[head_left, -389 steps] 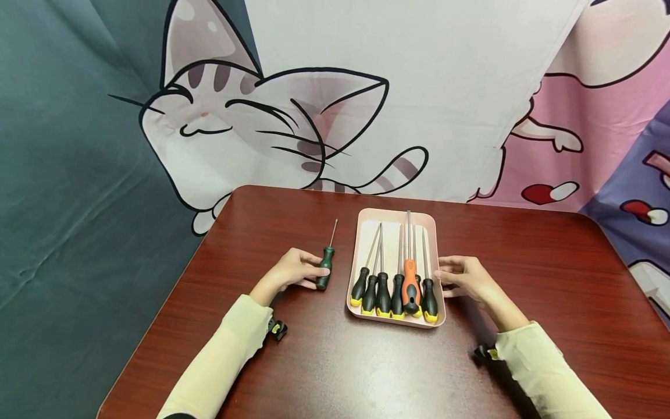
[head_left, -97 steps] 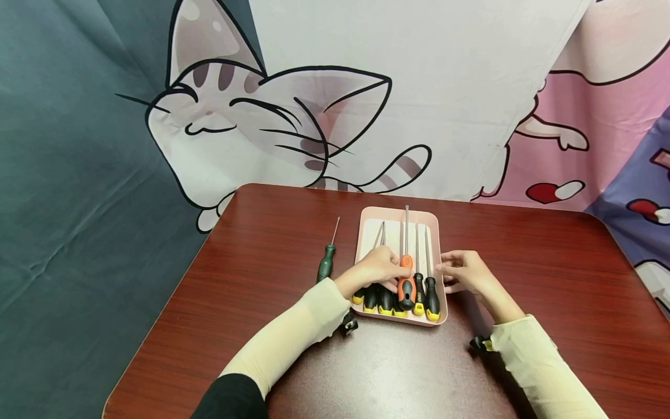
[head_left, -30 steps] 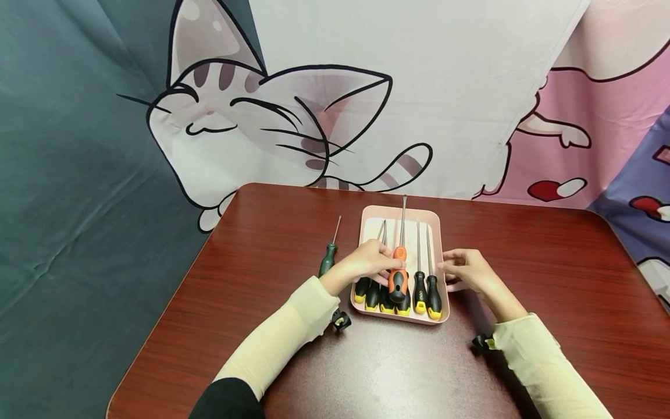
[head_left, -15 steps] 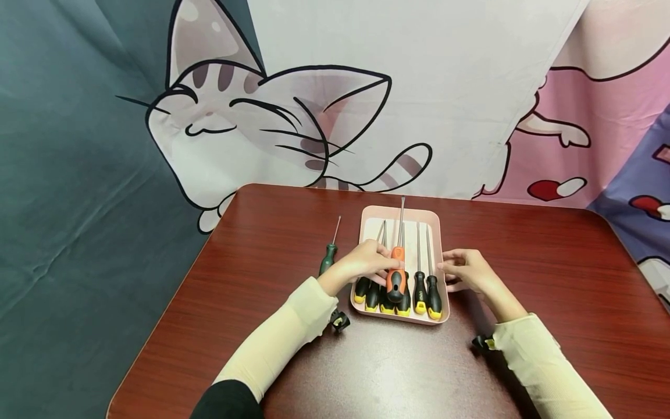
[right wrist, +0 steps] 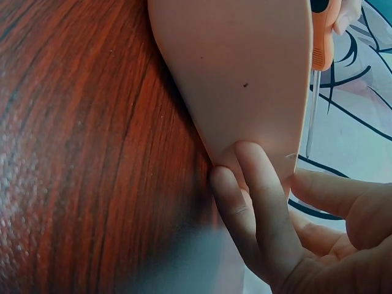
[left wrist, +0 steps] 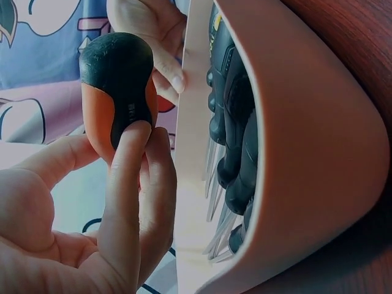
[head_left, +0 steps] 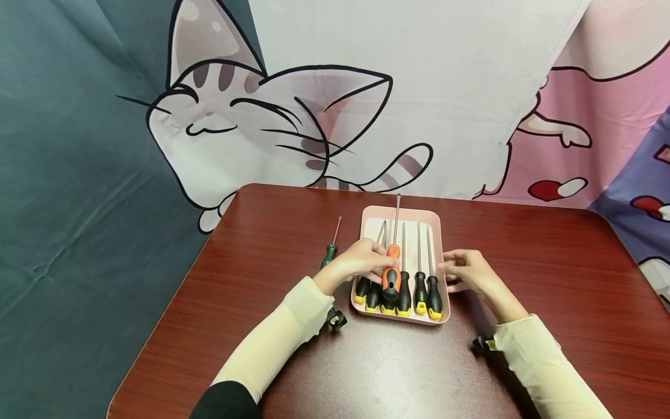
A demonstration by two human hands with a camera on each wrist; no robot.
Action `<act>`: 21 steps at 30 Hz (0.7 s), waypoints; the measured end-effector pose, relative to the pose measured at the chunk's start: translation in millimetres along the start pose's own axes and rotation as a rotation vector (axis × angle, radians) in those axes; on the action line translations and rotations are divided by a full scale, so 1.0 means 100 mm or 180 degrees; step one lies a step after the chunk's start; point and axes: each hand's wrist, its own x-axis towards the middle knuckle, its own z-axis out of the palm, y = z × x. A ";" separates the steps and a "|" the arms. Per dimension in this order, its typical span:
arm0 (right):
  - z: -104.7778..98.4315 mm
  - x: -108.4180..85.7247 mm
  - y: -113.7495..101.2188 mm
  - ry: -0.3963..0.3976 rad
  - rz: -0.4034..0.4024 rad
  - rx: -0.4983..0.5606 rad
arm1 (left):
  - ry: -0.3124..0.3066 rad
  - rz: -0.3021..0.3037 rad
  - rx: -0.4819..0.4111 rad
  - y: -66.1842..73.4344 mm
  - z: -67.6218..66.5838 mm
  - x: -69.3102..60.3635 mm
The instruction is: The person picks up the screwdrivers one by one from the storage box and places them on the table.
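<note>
In my left hand (head_left: 361, 260) I grip an orange-and-black screwdriver (head_left: 391, 280) by its handle, over the tray. Its metal shaft points away from me, past the tray's far edge. The left wrist view shows the handle's dark butt end (left wrist: 117, 60) standing apart from the screwdrivers (left wrist: 233, 110) in the tray. Those have black handles with yellow ends, and my left hand partly covers some. My right hand (head_left: 467, 270) holds the right side of the pink tray (head_left: 400, 320): in the right wrist view its fingers (right wrist: 260, 184) press the outer wall, thumb at the rim.
A green-handled screwdriver (head_left: 330, 255) lies on the brown wooden table (head_left: 282, 233) left of the tray, partly behind my left forearm. A cartoon cat cloth (head_left: 235, 134) hangs beyond the table's far edge.
The green screwdriver, held in my left hand earlier, now lies on the table. My left hand has since gripped the orange-and-black screwdriver and shifted it leftward over the tray. My right hand stays put.
</note>
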 end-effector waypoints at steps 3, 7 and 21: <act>0.00 0.00 0.00 0.0006 0.0013 0.0015 | 0.0036 -0.0019 0.0008 0.00 -0.02 0.00; 0.00 -0.01 0.00 -0.0023 0.0005 0.0044 | 0.0090 -0.0037 -0.0024 -0.01 -0.04 0.00; 0.00 0.00 0.02 -0.0013 0.0007 0.0057 | 0.0114 -0.0015 -0.0013 -0.01 -0.12 -0.03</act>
